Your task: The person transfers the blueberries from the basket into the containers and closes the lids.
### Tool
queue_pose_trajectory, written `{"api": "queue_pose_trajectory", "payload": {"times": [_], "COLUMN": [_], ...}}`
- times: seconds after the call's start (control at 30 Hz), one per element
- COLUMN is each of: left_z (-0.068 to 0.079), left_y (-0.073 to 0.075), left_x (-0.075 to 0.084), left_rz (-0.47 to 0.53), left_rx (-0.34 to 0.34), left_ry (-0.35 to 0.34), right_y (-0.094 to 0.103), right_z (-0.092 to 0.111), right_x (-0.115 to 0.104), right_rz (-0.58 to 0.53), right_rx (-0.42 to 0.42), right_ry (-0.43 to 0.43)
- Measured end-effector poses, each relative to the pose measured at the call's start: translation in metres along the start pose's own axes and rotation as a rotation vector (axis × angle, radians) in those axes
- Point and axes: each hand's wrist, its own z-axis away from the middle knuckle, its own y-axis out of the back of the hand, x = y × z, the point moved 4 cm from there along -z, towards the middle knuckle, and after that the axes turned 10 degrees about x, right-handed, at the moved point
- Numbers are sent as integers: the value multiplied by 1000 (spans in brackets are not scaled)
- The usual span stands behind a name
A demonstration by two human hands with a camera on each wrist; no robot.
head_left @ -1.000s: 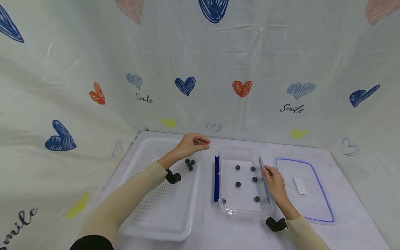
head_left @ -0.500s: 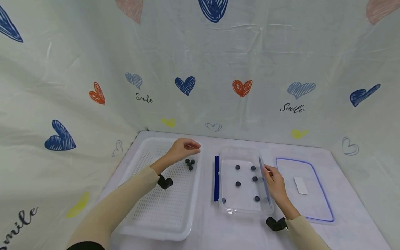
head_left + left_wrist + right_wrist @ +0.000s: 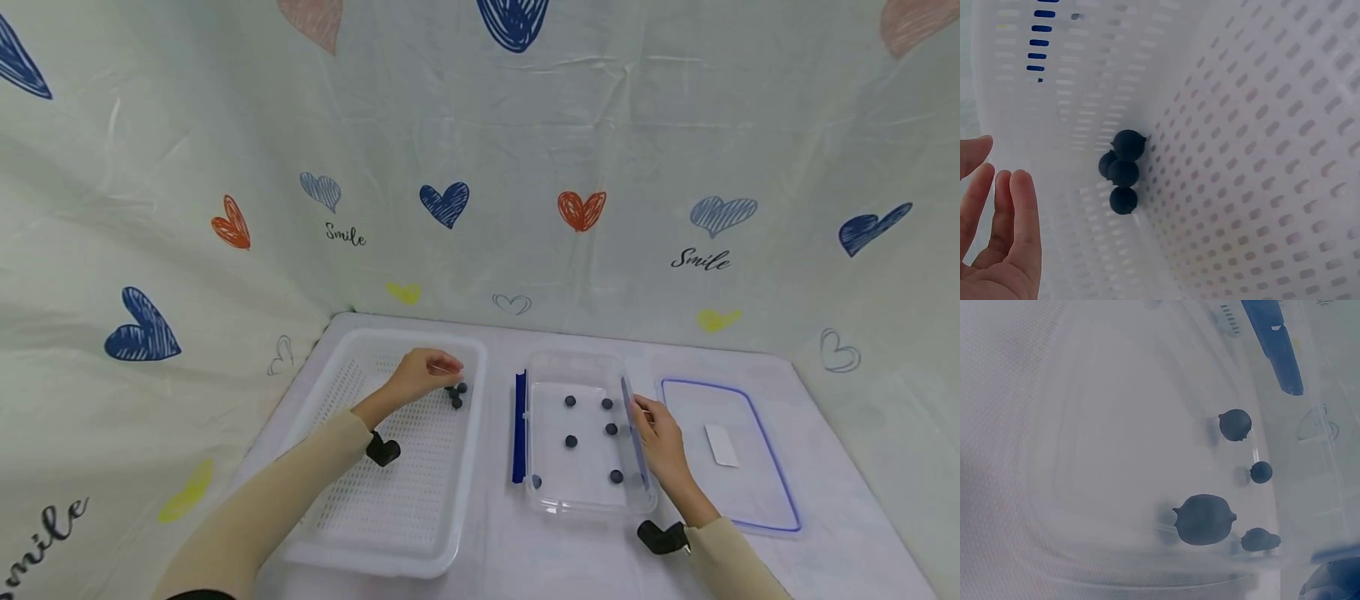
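In the head view my left hand (image 3: pixel 424 375) is over the far right corner of a white perforated basket (image 3: pixel 303 546), above several small dark balls (image 3: pixel 457 403) clustered there. The left wrist view shows its fingers fairly straight and holding nothing, beside the dark balls (image 3: pixel 1124 172), which have little pointed nubs. My right hand (image 3: pixel 658 440) holds the right side of a clear plastic box (image 3: pixel 555 507) at its raised flap. Several like balls (image 3: pixel 572 442) lie spread over the box floor; the right wrist view shows some of these balls (image 3: pixel 1205 519) close up.
A clear lid (image 3: pixel 757 492) with a blue seal lies right of the box, with a small white rectangle (image 3: pixel 722 446) on it. A blue flap (image 3: pixel 520 429) stands along the box's left side. Behind the table hangs a heart-printed curtain (image 3: pixel 525 133).
My left hand has moved left and down from beyond the basket's right rim to the ball cluster. My right hand stays at the box, and the balls have not moved.
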Motion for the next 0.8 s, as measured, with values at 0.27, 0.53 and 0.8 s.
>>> {"api": "queue_pose_trajectory", "payload": {"times": [0.27,0.53,0.8], "left_z": [9,14,16], "left_y": [-8,-11,-17], "left_x": [-19,-30,-40], "left_rz": [-28,-52,-56], "left_rx": [0,32,48], "left_ry": [4,18,27], "right_y": [0,1,0], "right_z": [1,1,-1], "right_x": [0,-1,0], "right_rz": [-6,-3,-15], "right_rx": [-2,-5,-15], "right_ry": [-3,-15,-26]}}
